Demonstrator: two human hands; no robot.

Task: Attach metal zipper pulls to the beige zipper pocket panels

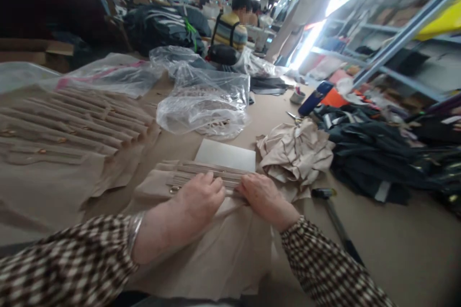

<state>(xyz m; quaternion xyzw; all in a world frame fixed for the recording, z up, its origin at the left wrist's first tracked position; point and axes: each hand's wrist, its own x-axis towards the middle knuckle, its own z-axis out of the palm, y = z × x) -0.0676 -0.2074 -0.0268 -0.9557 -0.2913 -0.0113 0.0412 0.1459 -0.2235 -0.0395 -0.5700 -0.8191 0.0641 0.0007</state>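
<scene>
Beige fabric pieces (230,249) lie stacked in front of me, with zipper strips along their top edge and a metal zipper pull (175,189) at the left. My left hand (205,197) is closed over the zipper edge, fingers curled and pressed onto the cloth. Close beside it, my right hand (260,195) pinches the same edge farther right. What sits under the fingertips is partly hidden. A flat pale plate (226,153) shows just behind the stack. Right of my hands lies a crumpled beige cloth heap (297,151).
A hammer (334,218) rests on the table at the right. Layered zippered pieces (72,124) spread over the left side. Behind are clear plastic bags (209,98), scissors (293,116), a blue object (317,97) and dark garments (374,153). A person (230,31) sits farther back.
</scene>
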